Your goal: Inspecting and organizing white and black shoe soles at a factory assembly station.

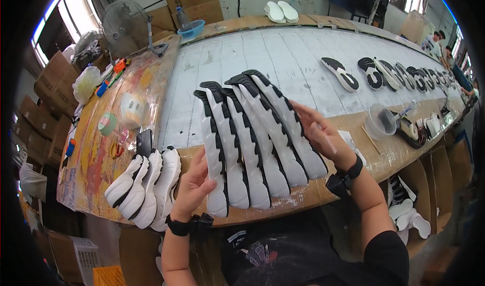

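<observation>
A row of several white-and-black shoe soles point(257, 144) is squeezed sideways between my two hands, held up over the table's near edge. My left hand point(194, 185) presses the leftmost sole, its thumb on the white sidewall near the lower end. On the other side my right hand point(323, 134) bears against the rightmost sole, fingers partly hidden behind it. Beside my left hand, another bunch of white soles point(146, 187) with black undersides leans together on the brown table edge.
Black-and-white soles point(374, 74) line the far right of the white tabletop point(222, 58). A clear tub point(379, 122) stands at right. On the left are a green-lidded bottle point(113, 127), a phone point(144, 142), scissors point(116, 150) and a fan point(124, 28). Below right, a cardboard box point(439, 180) adjoins loose soles.
</observation>
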`<state>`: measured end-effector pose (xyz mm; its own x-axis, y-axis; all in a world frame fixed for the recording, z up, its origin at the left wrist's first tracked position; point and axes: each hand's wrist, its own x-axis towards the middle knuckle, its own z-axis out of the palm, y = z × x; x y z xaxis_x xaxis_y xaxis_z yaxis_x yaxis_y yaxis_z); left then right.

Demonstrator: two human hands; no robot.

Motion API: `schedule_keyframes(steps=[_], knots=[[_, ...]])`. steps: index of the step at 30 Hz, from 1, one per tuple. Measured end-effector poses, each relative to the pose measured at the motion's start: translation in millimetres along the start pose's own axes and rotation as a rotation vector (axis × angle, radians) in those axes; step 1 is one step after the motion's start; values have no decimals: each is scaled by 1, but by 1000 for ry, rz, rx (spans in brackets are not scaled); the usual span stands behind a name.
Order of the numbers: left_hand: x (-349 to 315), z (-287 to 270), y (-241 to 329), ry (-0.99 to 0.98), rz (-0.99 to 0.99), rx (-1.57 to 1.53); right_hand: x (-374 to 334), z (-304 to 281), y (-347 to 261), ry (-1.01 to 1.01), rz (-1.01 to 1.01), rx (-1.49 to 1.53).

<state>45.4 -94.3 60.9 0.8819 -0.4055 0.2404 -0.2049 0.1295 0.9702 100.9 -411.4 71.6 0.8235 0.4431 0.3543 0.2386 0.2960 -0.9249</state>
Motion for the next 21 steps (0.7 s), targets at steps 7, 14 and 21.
schedule_keyframes(steps=[7,14,21], knots=[[-6,-8,-31,-53,-160,264,7,6,34,102,128,-64],[-21,3,-31,2,-16,487,0,28,8,59,178,153],[0,21,-9,-5,442,1033,-9,10,36,249,-100,-99]])
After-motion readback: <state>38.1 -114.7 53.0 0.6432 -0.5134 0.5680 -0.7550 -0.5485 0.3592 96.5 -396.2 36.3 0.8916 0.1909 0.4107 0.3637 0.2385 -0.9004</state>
